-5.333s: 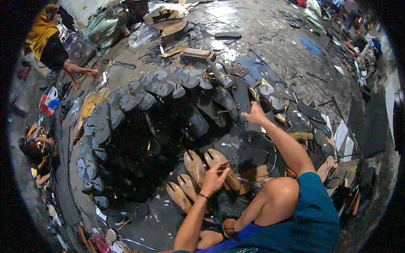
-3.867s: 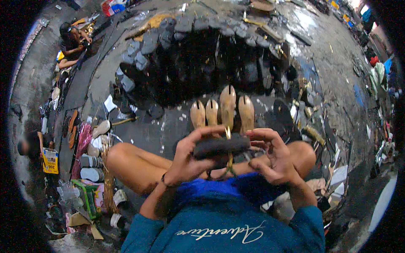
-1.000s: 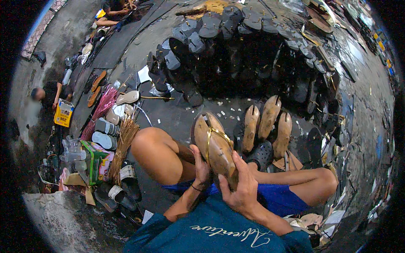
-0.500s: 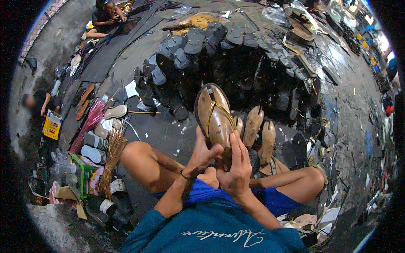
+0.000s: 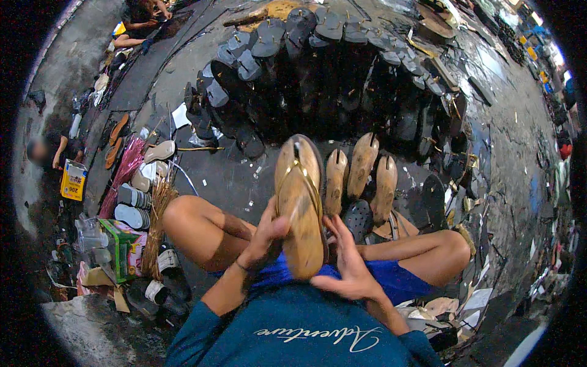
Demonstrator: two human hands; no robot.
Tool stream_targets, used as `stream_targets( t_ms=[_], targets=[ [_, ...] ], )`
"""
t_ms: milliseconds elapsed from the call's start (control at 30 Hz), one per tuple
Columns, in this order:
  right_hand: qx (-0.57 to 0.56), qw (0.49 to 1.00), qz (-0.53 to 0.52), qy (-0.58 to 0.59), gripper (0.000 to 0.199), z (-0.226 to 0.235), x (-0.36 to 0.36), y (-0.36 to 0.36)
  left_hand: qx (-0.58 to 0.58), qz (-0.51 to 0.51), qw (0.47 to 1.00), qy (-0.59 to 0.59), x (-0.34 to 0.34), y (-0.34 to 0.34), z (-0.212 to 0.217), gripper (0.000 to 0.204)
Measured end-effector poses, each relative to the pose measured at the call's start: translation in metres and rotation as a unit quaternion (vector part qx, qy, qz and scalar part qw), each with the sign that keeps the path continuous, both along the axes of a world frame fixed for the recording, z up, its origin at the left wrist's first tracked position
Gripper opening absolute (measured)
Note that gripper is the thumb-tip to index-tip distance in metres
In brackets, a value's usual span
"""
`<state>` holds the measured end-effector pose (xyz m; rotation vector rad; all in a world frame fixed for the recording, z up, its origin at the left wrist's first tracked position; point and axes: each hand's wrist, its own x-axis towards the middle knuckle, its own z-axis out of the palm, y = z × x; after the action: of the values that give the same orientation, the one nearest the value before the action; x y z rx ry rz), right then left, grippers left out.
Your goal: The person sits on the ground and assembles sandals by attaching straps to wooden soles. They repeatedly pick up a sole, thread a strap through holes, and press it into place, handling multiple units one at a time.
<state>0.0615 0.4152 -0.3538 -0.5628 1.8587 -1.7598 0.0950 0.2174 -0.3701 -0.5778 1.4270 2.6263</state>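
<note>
A wooden shoe last [image 5: 304,238] with a thong sandal fitted on it stands out in front of my lap, toe end pointing away from me. Thin gold straps [image 5: 298,173] run in a V over its top, and a dark sole edge shows round the toe. My left hand [image 5: 264,235] grips its left side, thumb on the upper face. Along the right side is my right hand [image 5: 351,263], fingers stretched and thumb spread near the heel end. Whether its fingertips touch the sole edge I cannot tell. Several bare wooden lasts [image 5: 363,164] lie just beyond, beside a dark perforated clog [image 5: 358,218].
A curved row of dark sandal soles [image 5: 269,38] with gold strap ends stands ahead. To the left lie pink strands [image 5: 125,177], a brown stick bundle [image 5: 160,211], stacked grey soles [image 5: 132,216] and a green package [image 5: 125,248]. Another person [image 5: 147,21] sits far left.
The last with the sandal has tilted and come nearer my body, its heel now showing. My right hand has loosened from its top and moved down to the heel's right side.
</note>
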Motion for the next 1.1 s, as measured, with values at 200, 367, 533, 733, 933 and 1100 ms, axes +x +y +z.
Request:
stream_targets(
  t_ms=[200, 367, 533, 733, 933, 1100],
  targets=[
    [-0.092, 0.947, -0.034, -0.306, 0.033, -0.01, 0.037, 0.021, 0.058, -0.071, 0.996, 0.022, 0.036, 0.026, 0.056, 0.142],
    [-0.097, 0.94, 0.07, -0.32, 0.041, -0.025, 0.042, 0.046, 0.083, -0.046, 0.994, 0.047, 0.053, 0.024, 0.05, 0.143],
    [-0.112, 0.85, 0.214, -0.468, 0.036, -0.015, 0.022, 0.04, 0.096, -0.019, 0.994, 0.052, 0.06, 0.026, 0.056, 0.139],
    [-0.154, 0.937, -0.028, -0.313, 0.072, -0.011, 0.001, 0.015, -0.034, 0.081, 0.996, 0.002, 0.019, 0.031, 0.086, 0.136],
    [0.082, 0.983, 0.075, 0.149, 0.109, 0.012, -0.01, 0.01, -0.287, 0.102, 0.95, 0.068, -0.014, 0.032, 0.055, 0.131],
    [-0.166, 0.973, 0.035, -0.157, 0.117, 0.014, -0.006, 0.011, -0.448, -0.018, 0.888, 0.105, -0.014, 0.033, 0.081, 0.137]
  ],
)
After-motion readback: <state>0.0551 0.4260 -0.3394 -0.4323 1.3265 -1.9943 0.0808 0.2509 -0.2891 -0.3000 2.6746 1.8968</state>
